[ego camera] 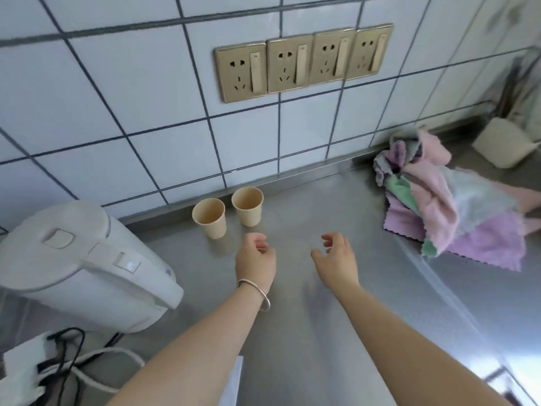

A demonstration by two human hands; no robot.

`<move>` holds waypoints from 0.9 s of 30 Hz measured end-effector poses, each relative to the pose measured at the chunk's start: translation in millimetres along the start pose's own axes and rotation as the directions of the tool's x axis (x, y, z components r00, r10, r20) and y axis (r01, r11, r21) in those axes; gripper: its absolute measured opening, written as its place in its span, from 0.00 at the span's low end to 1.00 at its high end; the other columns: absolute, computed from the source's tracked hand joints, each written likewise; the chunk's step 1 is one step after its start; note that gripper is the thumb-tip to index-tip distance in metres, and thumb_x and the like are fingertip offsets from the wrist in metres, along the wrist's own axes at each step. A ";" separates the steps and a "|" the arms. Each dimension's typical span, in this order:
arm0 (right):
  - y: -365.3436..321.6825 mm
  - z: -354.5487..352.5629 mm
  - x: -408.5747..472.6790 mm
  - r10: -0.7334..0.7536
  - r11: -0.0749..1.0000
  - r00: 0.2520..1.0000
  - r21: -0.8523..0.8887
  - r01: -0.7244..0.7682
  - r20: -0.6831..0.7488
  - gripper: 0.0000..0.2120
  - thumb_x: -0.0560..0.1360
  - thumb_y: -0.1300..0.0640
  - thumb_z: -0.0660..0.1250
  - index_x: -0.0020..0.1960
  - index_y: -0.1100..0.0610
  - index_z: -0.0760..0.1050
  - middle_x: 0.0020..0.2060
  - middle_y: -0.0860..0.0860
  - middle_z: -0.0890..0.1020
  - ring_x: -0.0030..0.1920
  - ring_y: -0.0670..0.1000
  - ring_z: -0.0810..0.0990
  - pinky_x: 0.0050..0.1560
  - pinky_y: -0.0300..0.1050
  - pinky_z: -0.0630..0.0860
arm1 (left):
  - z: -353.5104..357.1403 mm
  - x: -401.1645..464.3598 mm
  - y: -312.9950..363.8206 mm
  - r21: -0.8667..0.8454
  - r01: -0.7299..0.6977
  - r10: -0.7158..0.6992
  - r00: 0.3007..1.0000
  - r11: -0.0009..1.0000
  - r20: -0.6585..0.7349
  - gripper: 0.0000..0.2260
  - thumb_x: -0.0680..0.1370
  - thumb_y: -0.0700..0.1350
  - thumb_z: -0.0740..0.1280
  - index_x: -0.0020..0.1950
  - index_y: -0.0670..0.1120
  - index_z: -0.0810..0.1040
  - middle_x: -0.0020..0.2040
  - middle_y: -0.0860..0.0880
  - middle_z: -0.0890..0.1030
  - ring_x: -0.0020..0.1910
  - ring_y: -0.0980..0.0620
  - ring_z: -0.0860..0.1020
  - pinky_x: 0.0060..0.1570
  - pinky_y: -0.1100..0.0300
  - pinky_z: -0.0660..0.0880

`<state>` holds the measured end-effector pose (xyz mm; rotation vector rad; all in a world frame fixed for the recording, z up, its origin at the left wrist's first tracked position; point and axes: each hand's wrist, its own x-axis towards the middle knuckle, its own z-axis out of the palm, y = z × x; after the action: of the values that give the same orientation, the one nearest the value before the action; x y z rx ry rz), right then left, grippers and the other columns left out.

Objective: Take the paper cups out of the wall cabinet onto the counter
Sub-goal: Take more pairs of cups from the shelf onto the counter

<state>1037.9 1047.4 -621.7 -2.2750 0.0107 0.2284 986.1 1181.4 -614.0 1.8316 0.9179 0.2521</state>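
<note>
Two beige paper cups stand upright side by side on the steel counter near the tiled wall: the left cup and the right cup. My left hand, a silver bangle on its wrist, hovers just in front of the cups with fingers loosely curled and nothing in it. My right hand floats over bare counter further right, fingers apart and empty. Neither hand touches a cup. The wall cabinet is out of view.
A white electric kettle stands at the left with cords in front of it. A pile of pink, purple and green cloths lies at the right. Gold wall sockets sit above; a cream container is at the far right.
</note>
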 end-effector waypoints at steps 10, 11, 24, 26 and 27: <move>110.4 -189.8 -154.4 0.335 0.941 0.859 0.192 -0.280 -0.387 0.19 0.73 0.56 0.64 0.63 0.55 0.69 0.52 0.52 0.77 0.52 0.55 0.78 0.47 0.45 0.72 | 110.4 -195.2 71.2 -0.030 -0.447 0.370 0.698 0.894 0.613 0.10 0.73 0.38 0.65 0.53 0.46 0.76 0.35 0.58 0.74 0.40 0.50 0.76 0.45 0.57 0.75; 126.0 -208.3 -177.0 0.373 0.926 0.821 0.231 -0.300 -0.432 0.19 0.73 0.56 0.65 0.63 0.55 0.69 0.52 0.52 0.78 0.52 0.55 0.78 0.48 0.44 0.71 | 122.0 -223.5 75.5 -0.047 -0.472 0.381 0.643 0.880 0.664 0.10 0.73 0.38 0.65 0.53 0.46 0.76 0.35 0.58 0.74 0.40 0.50 0.75 0.44 0.58 0.74; 290.0 -389.8 -619.0 0.675 0.690 0.145 0.548 -0.473 -0.723 0.16 0.74 0.55 0.63 0.61 0.56 0.69 0.45 0.49 0.75 0.47 0.51 0.75 0.50 0.46 0.73 | 168.7 -708.0 31.5 -0.401 -0.587 0.339 -0.218 0.703 0.915 0.09 0.74 0.39 0.64 0.54 0.44 0.76 0.43 0.49 0.78 0.43 0.51 0.76 0.45 0.61 0.73; 302.4 -408.3 -695.3 0.691 0.639 0.021 0.596 -0.486 -0.723 0.15 0.75 0.54 0.63 0.61 0.54 0.69 0.46 0.50 0.75 0.48 0.51 0.75 0.50 0.47 0.74 | 156.4 -787.3 18.1 -0.467 -0.556 0.322 -0.343 0.687 0.883 0.09 0.74 0.39 0.65 0.54 0.46 0.75 0.43 0.50 0.78 0.40 0.54 0.76 0.37 0.68 0.72; 307.7 -415.7 -731.0 0.695 0.618 -0.036 0.622 -0.481 -0.719 0.15 0.75 0.54 0.63 0.61 0.54 0.69 0.47 0.50 0.74 0.49 0.51 0.74 0.48 0.45 0.72 | 148.8 -824.3 12.0 -0.491 -0.537 0.309 -0.396 0.686 0.865 0.08 0.74 0.39 0.65 0.53 0.47 0.75 0.44 0.50 0.78 0.39 0.56 0.75 0.33 0.72 0.71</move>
<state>360.5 483.6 -463.7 -1.6645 1.6718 -0.7471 507.8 506.8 -479.7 1.6720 -1.1300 -0.8275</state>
